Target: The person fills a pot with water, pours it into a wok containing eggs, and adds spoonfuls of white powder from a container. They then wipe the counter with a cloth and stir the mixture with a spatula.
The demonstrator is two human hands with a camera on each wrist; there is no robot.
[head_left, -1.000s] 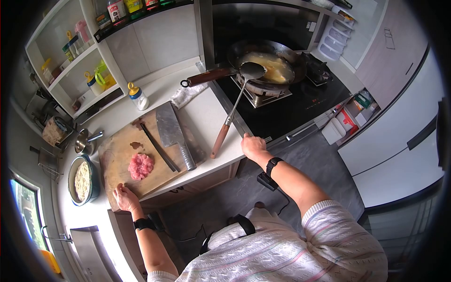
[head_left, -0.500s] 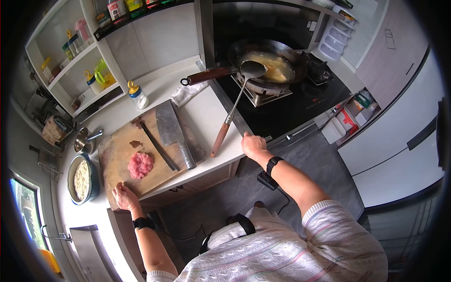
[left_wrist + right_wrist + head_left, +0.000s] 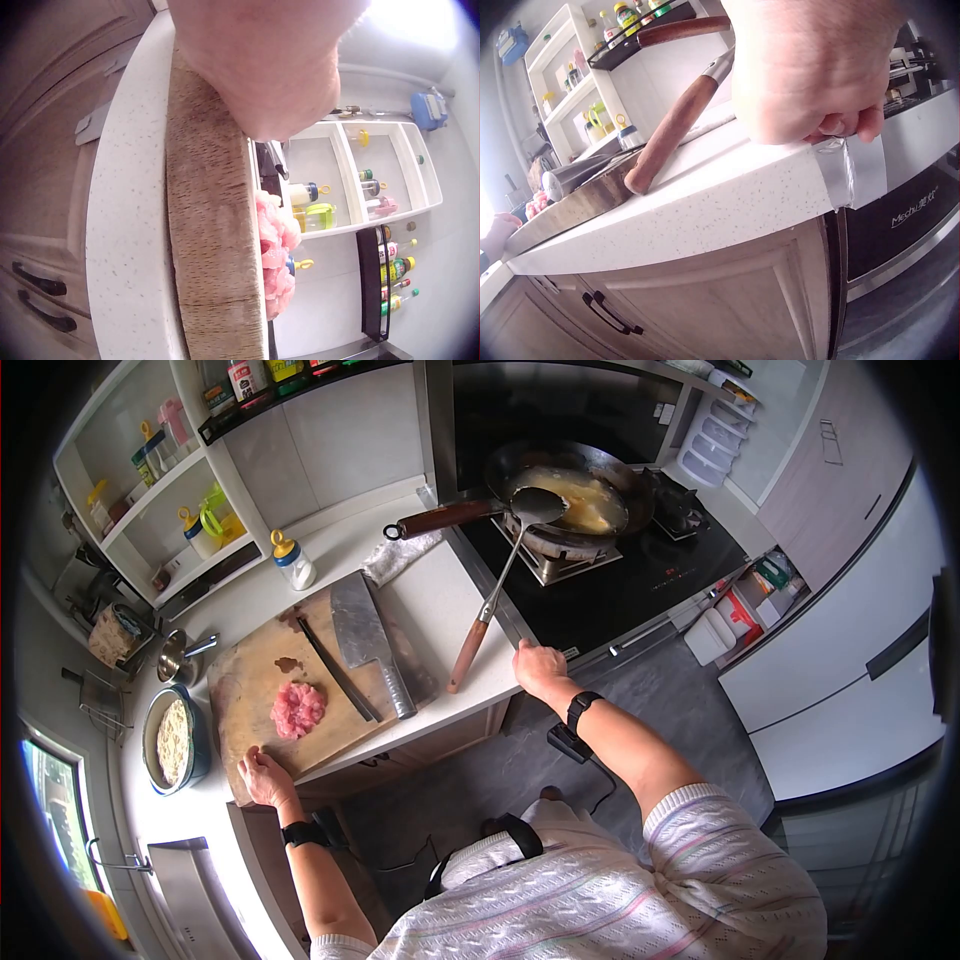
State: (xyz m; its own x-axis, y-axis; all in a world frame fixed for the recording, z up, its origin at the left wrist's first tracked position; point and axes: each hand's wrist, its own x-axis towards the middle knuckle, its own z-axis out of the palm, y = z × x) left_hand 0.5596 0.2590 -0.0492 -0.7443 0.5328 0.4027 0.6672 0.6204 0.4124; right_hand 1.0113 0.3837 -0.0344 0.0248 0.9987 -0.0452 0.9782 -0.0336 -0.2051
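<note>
My left hand [image 3: 268, 778] rests on the near left corner of a wooden cutting board [image 3: 240, 705], fingers loosely bent, holding nothing. Close beyond it lies a mound of pink raw minced meat [image 3: 298, 710]. A cleaver [image 3: 360, 625] and a long dark strip [image 3: 338, 670] lie on the board's right part. My right hand [image 3: 541, 670], fingers curled under, leans on the counter's front edge beside the stove, with nothing in its grip. To its left is the wooden handle of a ladle [image 3: 468, 657], whose bowl lies at the wok's rim.
A wok [image 3: 510, 460] with yellowish liquid sits on the black stove [image 3: 600, 615], its handle [image 3: 440, 520] over the counter. Left of the board are a bowl of pale food [image 3: 203, 750] and a metal pot [image 3: 172, 658]. A yellow-capped jar [image 3: 295, 565] and a cloth [image 3: 400, 560] stand behind.
Both hands keep their places. The view has shifted very slightly; the meat, cleaver, ladle and wok stay where they were.
</note>
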